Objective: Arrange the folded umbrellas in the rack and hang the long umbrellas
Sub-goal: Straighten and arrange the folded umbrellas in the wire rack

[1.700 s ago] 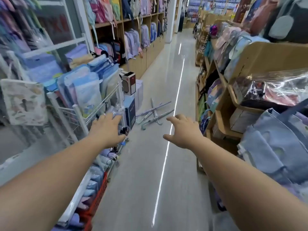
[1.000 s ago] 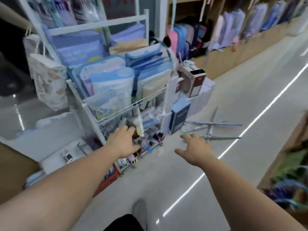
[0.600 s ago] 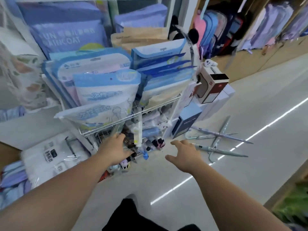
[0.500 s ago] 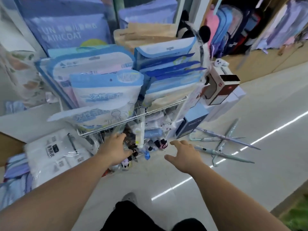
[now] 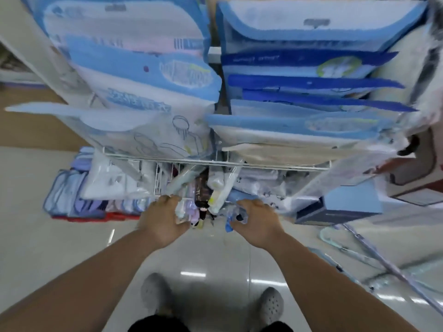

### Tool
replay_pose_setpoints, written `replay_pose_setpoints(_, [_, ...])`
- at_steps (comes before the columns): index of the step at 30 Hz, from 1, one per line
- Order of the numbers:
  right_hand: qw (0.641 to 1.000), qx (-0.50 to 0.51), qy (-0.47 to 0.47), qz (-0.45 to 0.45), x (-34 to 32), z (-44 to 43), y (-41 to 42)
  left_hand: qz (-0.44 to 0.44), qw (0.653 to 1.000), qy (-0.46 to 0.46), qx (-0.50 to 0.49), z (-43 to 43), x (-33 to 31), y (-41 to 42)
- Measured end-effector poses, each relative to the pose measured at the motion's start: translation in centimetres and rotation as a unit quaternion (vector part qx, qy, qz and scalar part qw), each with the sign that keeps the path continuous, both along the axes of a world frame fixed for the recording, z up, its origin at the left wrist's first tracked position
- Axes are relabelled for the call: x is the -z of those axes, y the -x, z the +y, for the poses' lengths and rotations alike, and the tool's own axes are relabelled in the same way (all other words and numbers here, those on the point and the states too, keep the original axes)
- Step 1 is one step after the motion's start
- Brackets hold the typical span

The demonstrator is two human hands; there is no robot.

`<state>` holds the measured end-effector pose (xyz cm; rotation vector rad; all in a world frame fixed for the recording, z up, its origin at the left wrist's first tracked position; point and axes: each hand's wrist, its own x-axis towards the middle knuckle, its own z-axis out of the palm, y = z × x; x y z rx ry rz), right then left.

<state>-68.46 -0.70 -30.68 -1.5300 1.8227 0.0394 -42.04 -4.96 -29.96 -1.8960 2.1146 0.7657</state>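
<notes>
L hand [image 5: 165, 221] at front of wire rack [image 5: 275, 165], fingers curled on a pastel plastic-wrapped folded umbrella [image 5: 183, 210]. More wrapped packs [image 5: 217, 188] on rack's low tier. R hand [image 5: 257, 224] grips blue-wrapped pack [image 5: 236, 215], blurry. Long umbrellas [image 5: 374, 254] on floor [image 5: 215, 259], right of rack.

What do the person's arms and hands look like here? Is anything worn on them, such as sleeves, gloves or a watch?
No sleeve shows on the left forearm or the right forearm; both are bare to the frame edge. The left hand and right hand wear no gloves. No watch, bracelet or ring is visible, though the picture is blurred.
</notes>
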Motion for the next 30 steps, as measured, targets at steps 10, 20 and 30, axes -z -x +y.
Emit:
replay_pose_setpoints(10, [0.956, -0.131, 0.259, -0.034, 7.8, -8.2, -3.9, 0.127, 0.988, 0.055, -0.073, -5.5, 10.0, -1.0])
replay_pose_setpoints(20, [0.893, -0.195, 0.374, 0.153, 14.6, -13.0, -6.1, 0.18, 0.96, 0.216, -0.001, -11.6, 21.8, -2.5])
replay_pose_setpoints(30, [0.867, -0.176, 0.455, 0.099, 17.9, -13.1, -6.2, 0.213, 0.928, 0.3, 0.051, -14.7, 25.2, -2.8])
